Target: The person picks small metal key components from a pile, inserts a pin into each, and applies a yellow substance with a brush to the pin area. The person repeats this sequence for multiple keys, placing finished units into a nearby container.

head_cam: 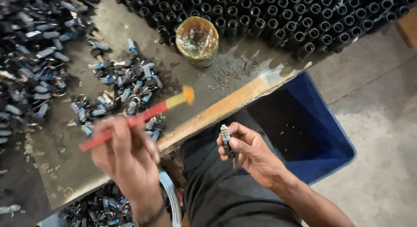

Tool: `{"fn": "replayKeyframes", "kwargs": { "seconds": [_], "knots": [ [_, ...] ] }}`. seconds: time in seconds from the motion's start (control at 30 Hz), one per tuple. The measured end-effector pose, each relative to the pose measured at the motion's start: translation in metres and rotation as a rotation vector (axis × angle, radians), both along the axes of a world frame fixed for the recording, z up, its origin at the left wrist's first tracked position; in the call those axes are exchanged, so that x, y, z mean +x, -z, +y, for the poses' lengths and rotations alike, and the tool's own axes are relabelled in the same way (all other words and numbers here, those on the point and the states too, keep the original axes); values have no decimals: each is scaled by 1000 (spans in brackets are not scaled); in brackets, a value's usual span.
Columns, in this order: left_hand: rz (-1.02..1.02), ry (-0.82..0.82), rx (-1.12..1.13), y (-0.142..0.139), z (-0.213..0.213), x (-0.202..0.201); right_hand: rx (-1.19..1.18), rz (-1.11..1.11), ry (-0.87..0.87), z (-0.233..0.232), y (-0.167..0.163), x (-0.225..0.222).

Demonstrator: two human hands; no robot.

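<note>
I see left hand [126,159] clamped on red stick [130,122] | right hand [247,148] fingers pinching blue-labelled part [225,133] | yellow tub [196,39] on bench [234,101]

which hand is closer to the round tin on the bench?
Left. The left hand with its red stick is below and left of the tin, over the bench. The right hand is farther down, off the bench edge.

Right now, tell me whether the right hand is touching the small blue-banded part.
Touching. The head view shows the right hand pinching the small blue-banded part between thumb and fingers.
</note>
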State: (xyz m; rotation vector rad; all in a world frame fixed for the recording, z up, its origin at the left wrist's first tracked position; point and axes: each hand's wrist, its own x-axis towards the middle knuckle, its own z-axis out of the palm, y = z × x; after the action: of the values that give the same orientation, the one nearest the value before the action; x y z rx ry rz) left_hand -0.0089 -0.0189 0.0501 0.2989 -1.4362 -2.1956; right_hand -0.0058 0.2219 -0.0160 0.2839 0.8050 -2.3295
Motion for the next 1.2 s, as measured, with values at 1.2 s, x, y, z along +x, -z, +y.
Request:
{"fn": "replayKeyframes", "kwargs": {
  "seconds": [1.2],
  "knots": [
    [-679, 92, -1505, 6, -37, -14, 411, 516, -434, -57, 21, 32]
  ]
}}
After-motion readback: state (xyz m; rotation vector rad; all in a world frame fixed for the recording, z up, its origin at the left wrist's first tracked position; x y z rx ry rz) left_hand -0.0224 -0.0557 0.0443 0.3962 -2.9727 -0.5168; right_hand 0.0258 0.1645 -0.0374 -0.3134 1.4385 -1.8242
